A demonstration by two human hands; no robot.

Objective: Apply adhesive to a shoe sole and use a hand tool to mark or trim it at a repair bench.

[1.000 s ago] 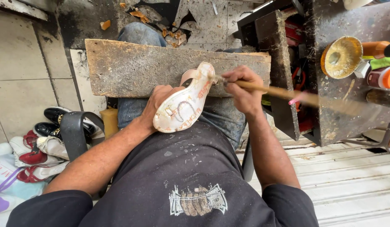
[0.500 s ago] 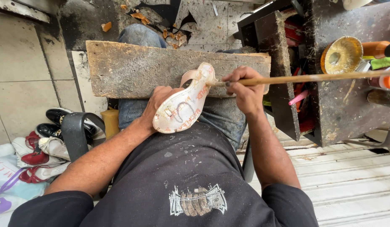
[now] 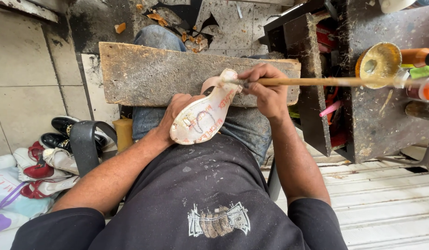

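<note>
My left hand [image 3: 175, 115] is wrapped round a pale shoe sole [image 3: 203, 115] held over my lap, its tip resting on the wooden board [image 3: 145, 74]. My right hand [image 3: 265, 90] pinches a long wooden brush handle [image 3: 316, 82], beyond it a glue pot [image 3: 379, 62]

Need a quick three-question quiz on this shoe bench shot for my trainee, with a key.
1. True or false: the left hand holds the shoe sole with its underside up.
2. What does the right hand grip? A) hammer B) long wooden stick C) scissors
3. Fill in: the sole is held above a worn wooden ___ laid across the lap.

Key: 1 true; 2 B; 3 board.
</note>
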